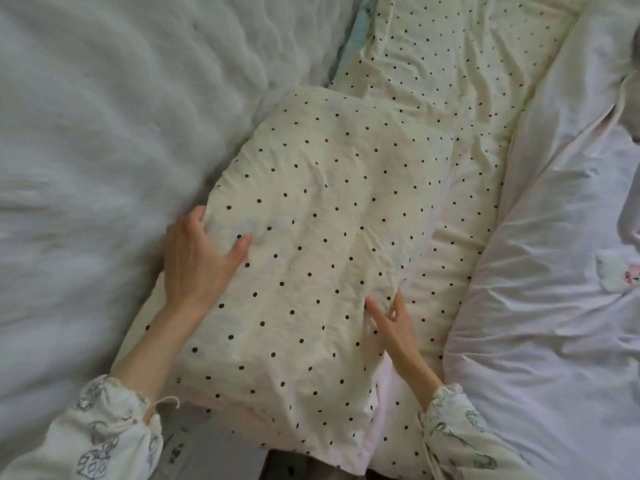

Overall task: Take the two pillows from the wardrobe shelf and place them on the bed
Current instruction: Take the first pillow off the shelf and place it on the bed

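A cream pillow with black dots (311, 237) lies on the bed in the middle of the view. Past it, toward the upper right, is more cream dotted fabric (450, 64); whether that is the second pillow or a sheet, I cannot tell. My left hand (197, 261) rests on the near pillow's left edge, thumb on top and fingers curled over the side. My right hand (394, 327) presses flat on its lower right part with fingers spread. Both wrists wear white patterned sleeves.
A fluffy white blanket (104, 150) bulges along the left side. A pale pink duvet (554, 271) with a small print lies on the right. The bed's near edge and dark floor (277, 465) show at the bottom.
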Available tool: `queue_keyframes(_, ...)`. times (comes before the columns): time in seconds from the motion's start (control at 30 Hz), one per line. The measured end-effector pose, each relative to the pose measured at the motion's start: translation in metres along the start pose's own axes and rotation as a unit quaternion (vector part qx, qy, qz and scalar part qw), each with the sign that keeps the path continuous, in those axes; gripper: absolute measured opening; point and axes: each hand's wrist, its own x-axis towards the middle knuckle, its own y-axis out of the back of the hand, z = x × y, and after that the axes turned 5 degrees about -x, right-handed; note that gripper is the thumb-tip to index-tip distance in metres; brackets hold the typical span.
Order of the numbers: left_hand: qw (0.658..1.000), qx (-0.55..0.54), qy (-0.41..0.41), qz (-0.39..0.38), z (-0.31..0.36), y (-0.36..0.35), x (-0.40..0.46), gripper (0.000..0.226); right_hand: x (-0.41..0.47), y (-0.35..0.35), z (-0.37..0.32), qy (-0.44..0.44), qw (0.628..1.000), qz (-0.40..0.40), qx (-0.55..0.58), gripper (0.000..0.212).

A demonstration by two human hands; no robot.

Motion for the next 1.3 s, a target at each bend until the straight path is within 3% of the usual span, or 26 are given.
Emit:
queue_keyframes(0.1, 0.992, 0.04, 0.057, -0.103, -0.021, -0.015, -0.001, 0.065, 0.017, 0.009, 0.004, -0.027, 0.992, -0.047, -0.11, 0.07)
queue_keyframes(0.2, 0.986, 0.079, 0.046, -0.138, -0.031, -0.024, 0.015, 0.062, 0.046, 0.02, -0.009, -0.024, 0.985, 0.012, -0.173, 0.059)
queue_keyframes(0.3, 0.984, 0.112, -0.045, -0.131, -0.024, -0.037, 0.044, 0.055, 0.085, 0.027, -0.032, -0.019, 0.986, 0.092, -0.14, 0.06)
queue_keyframes(0.4, 0.981, 0.102, -0.063, -0.152, -0.004, -0.058, 0.082, 0.051, 0.128, 0.027, -0.053, -0.034, 0.99, 0.117, -0.072, 0.076)
queue_keyframes(0.57, 0.983, 0.076, 0.013, -0.166, 0.029, -0.098, 0.134, 0.059, 0.167, 0.024, -0.054, -0.041, 0.989, 0.128, -0.053, 0.09)
queue_keyframes(0.73, 0.974, 0.025, 0.132, -0.18, 0.058, -0.114, 0.157, 0.081, 0.176, 0.024, -0.042, -0.057, 0.988, 0.127, -0.066, 0.085)
queue_keyframes(0.83, 0.979, 0.022, 0.137, -0.148, 0.073, -0.103, 0.152, 0.086, 0.172, 0.029, -0.041, -0.051, 0.992, 0.116, -0.025, 0.077)
queue_keyframes(1.0, 1.0, -0.005, 0.02, -0.02, 0.11, -0.072, 0.13, 0.076, 0.148, 0.039, -0.05, -0.019, 0.992, 0.11, 0.049, 0.057)
queue_keyframes(1.1, 0.999, -0.012, -0.011, 0.028, 0.109, -0.059, 0.132, 0.072, 0.139, 0.04, -0.063, 0.018, 0.993, 0.106, 0.054, 0.071)
queue_keyframes(1.2, 0.999, 0.005, 0.009, 0.039, 0.086, -0.053, 0.145, 0.066, 0.136, 0.033, -0.075, 0.083, 0.993, 0.081, 0.037, 0.084)
queue_keyframes(1.3, 0.992, 0.113, -0.036, -0.038, 0.065, -0.065, 0.138, 0.065, 0.128, 0.026, -0.073, 0.105, 0.993, 0.053, 0.014, 0.074)
